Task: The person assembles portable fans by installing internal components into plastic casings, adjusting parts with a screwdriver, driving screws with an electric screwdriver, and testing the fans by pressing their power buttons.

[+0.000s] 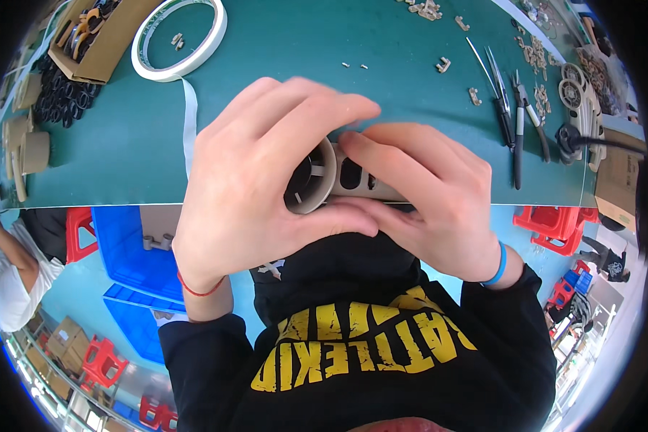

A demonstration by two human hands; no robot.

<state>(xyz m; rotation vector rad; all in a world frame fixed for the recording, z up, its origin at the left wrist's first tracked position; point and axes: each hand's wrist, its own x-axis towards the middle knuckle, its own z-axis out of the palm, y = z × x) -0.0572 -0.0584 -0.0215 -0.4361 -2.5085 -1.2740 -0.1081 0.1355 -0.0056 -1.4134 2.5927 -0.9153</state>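
Between my hands, over the near edge of the green table, is a beige plastic housing with a round barrel and a flat arm with dark openings. My left hand curls around the barrel, its thumb along the underside; the barrel's inside looks dark with pale ribs. Thumb and fingers of my right hand clasp the arm close to where it joins the barrel. Parts of the housing are hidden behind the fingers. The fingertips of both hands nearly meet at the joint.
A roll of white tape lies at the far left, its loose strip trailing nearer. Beyond are a cardboard box and black rings. Pliers, tweezers and small beige clips lie right. Blue crates stand below left.
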